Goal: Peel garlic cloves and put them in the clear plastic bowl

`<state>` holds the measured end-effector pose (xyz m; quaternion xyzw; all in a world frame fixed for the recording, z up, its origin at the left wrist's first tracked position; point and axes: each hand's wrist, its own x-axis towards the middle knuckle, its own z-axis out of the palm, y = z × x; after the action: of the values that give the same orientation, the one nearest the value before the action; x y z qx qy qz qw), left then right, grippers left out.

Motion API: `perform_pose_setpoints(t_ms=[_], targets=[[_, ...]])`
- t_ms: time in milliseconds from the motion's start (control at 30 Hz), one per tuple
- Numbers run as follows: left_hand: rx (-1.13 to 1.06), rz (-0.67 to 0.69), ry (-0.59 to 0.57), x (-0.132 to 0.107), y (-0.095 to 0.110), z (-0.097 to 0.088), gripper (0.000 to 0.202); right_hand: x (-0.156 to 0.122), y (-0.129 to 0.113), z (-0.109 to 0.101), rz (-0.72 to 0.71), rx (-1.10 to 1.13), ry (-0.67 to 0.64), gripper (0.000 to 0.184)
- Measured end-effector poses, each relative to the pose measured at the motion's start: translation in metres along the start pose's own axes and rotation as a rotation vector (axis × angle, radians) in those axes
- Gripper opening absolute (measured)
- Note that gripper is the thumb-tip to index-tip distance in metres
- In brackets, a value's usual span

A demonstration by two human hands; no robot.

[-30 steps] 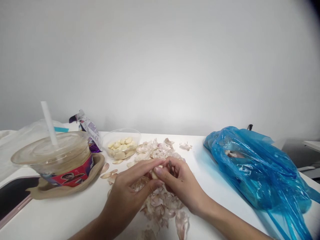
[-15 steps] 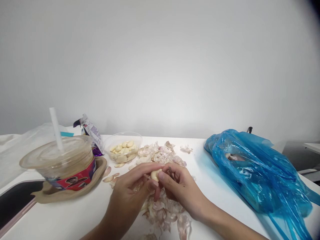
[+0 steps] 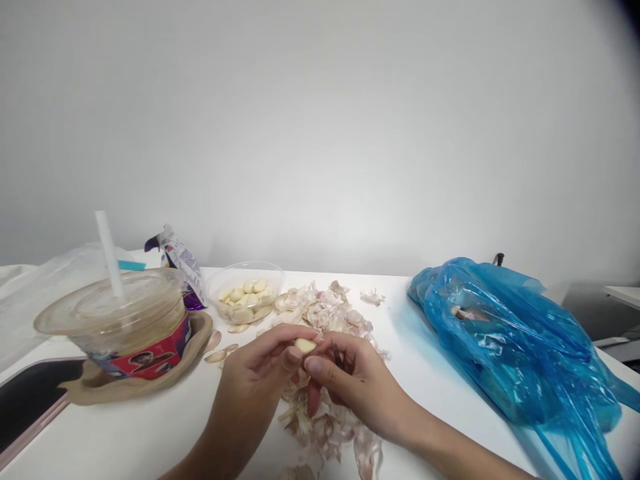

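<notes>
Though peeled cloves (image 3: pixel 245 295) sit in the clear bowl (image 3: pixel 245 269), we look unfinished.
In the head view, nearer us than the bowl, our left hand (image 3: pixel 253 365) pinches a pale clove (image 3: pixel 305 345), our right hand (image 3: pixel 363 381) grips a dark tool (image 3: pixel 337 357); unpeeled-looking cloves (image 3: pixel 213 341) remain before the bowl.

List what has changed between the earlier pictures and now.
The garlic clove, mostly hidden at first, now shows plainly in the left hand, apparently turned. The right hand, its thumb now lower in view, still holds a slim dark tool; nothing was visibly let go. The clear bowl, garlic skins and blue bag stayed put.
</notes>
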<state>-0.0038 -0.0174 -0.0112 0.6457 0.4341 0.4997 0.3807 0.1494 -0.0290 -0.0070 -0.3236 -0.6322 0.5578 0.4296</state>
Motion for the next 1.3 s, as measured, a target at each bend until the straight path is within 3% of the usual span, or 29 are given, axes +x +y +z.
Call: perform_pose_setpoints(t_ms=[233, 433, 633, 867, 1300], targets=[[-0.07, -0.034, -0.004, -0.001, 0.008, 0.001, 0.013, -0.003, 0.0, 0.001, -0.004, -0.162, -0.01, 0.024], [0.023, 0.089, 0.005, 0.0, 0.011, 0.004, 0.007, -0.002, -0.001, 0.001, 0.022, -0.103, -0.029, 0.021], [-0.062, -0.086, 0.005, 0.003, 0.012, 0.005, 0.011, 0.002, 0.004, 0.0, 0.019, -0.108, 0.01, 0.028], [-0.114, -0.102, 0.034, 0.004, 0.012, 0.005, 0.011, 0.0, -0.002, -0.001, 0.032, 0.03, -0.007, 0.03], [-0.168, -0.13, -0.024, 0.004, 0.012, 0.008, 0.009, 0.002, -0.002, -0.002, 0.066, 0.034, 0.003, 0.042]])
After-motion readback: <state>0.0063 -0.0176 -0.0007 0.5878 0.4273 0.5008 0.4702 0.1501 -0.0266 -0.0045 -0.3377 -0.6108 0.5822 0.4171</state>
